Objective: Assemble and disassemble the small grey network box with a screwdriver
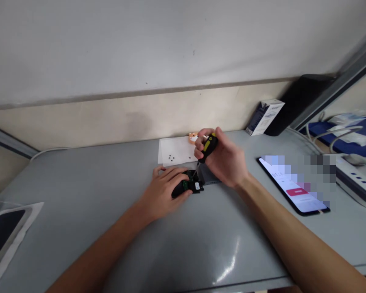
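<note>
My left hand (166,189) is closed around a black electronic device (196,187) on the grey table. Green circuit board and a small white label show on it; my fingers cover much of the rest. In my right hand (225,158) is a screwdriver (209,147) with a black and yellow handle. It tilts downward, and its shaft reaches the device. Just behind, several tiny dark screws (171,158) lie on a sheet of white paper (177,147). A dark grey flat box (208,176) sits beside the device, partly hidden by my right hand.
An orange and white figure (193,137) stands at the paper's back edge. To the right lie a lit phone (293,187) and a white device with ports (356,181). A carton (264,117) leans by a black object (299,103). A dark panel (4,232) is at left.
</note>
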{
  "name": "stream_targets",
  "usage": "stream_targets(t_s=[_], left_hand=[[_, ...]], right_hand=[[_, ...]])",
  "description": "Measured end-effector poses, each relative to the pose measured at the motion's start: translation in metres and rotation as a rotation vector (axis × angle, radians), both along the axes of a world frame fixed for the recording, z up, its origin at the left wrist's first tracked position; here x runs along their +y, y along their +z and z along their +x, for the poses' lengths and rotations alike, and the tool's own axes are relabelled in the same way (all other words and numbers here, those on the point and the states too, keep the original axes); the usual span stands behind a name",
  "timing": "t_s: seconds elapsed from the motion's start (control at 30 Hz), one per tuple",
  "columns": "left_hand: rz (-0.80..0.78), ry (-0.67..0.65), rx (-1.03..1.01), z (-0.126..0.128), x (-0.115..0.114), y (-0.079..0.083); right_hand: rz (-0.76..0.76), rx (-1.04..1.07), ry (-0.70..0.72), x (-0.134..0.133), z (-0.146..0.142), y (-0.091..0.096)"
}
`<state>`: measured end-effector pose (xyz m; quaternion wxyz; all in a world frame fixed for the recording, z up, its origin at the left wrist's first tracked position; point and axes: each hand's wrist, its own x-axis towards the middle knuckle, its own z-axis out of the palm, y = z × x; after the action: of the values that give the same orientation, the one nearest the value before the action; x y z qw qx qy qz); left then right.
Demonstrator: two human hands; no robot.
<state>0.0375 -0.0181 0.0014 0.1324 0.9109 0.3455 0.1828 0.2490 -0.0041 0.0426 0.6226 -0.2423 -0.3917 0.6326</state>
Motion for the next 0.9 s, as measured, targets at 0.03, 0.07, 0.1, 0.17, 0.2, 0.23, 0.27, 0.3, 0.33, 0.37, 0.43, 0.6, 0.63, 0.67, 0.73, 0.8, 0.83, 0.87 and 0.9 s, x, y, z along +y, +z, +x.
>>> stream_targets(t_s=[0.03,0.07,0.1,0.17,0.2,0.23,0.27,0.3,0.33,0.37,0.43,0.6,0.63,0.67,0.73,0.8,0.83,0.87,0.9], left_hand=[[0.001,-0.003,-0.001,0.0,-0.0001,0.0002],[0.003,-0.006,-0.001,0.0,-0.0003,0.0004],[0.004,-0.009,0.0,0.0,-0.0003,0.0005],[0.008,-0.011,0.005,0.0,-0.0003,0.0004],[0.011,-0.011,0.006,0.0,-0.0001,0.0002],[0.014,-0.011,0.009,0.0,0.0,0.0],[0.018,-0.013,0.01,-0.0001,0.0002,-0.0003],[0.021,-0.014,0.011,-0.0001,0.0005,-0.0005],[0.023,-0.015,0.012,-0.0002,0.0007,-0.0008],[0.022,-0.015,0.015,-0.0003,0.0009,-0.001],[0.024,-0.014,0.017,-0.0004,0.0013,-0.0014],[0.027,-0.008,0.011,-0.0005,0.0016,-0.0017],[0.024,-0.006,0.012,-0.0005,0.0016,-0.0016],[0.021,-0.005,0.013,-0.0005,0.0016,-0.0015],[0.013,-0.005,0.018,-0.0005,0.0016,-0.0014],[0.008,-0.004,0.023,-0.0006,0.0017,-0.0013],[0.007,-0.004,0.024,-0.0006,0.0017,-0.0013],[0.008,-0.003,0.024,-0.0006,0.0017,-0.0011],[0.009,-0.003,0.022,-0.0005,0.0018,-0.001]], right_hand=[[-0.005,-0.001,0.014,-0.0009,0.0004,0.0],[-0.005,-0.014,0.018,-0.0018,0.0004,-0.0002],[0.001,-0.037,0.012,-0.0025,-0.0001,-0.0005],[0.017,-0.091,-0.032,-0.0031,-0.0019,-0.0009],[0.02,-0.112,-0.062,-0.003,-0.003,-0.001],[0.021,-0.127,-0.089,-0.0027,-0.004,-0.0008],[0.022,-0.128,-0.107,-0.0022,-0.0048,-0.0004],[0.018,-0.111,-0.11,-0.0017,-0.0053,0.0001],[0.011,-0.083,-0.094,-0.0011,-0.0054,0.0008],[0.001,-0.048,-0.067,-0.0007,-0.0052,0.0015],[-0.032,0.024,-0.001,-0.0001,-0.0039,0.0024],[-0.092,0.103,0.028,-0.0012,-0.0001,0.0018],[-0.09,0.107,0.018,-0.0018,0.0004,0.0018],[-0.085,0.101,0.013,-0.0024,0.0007,0.002],[-0.066,0.064,0.01,-0.0035,0.0005,0.0028],[-0.043,0.008,-0.004,-0.004,-0.0008,0.0034],[-0.029,-0.019,-0.019,-0.004,-0.0017,0.0037],[-0.018,-0.038,-0.037,-0.0037,-0.0025,0.0038],[-0.013,-0.046,-0.053,-0.0034,-0.003,0.004]])
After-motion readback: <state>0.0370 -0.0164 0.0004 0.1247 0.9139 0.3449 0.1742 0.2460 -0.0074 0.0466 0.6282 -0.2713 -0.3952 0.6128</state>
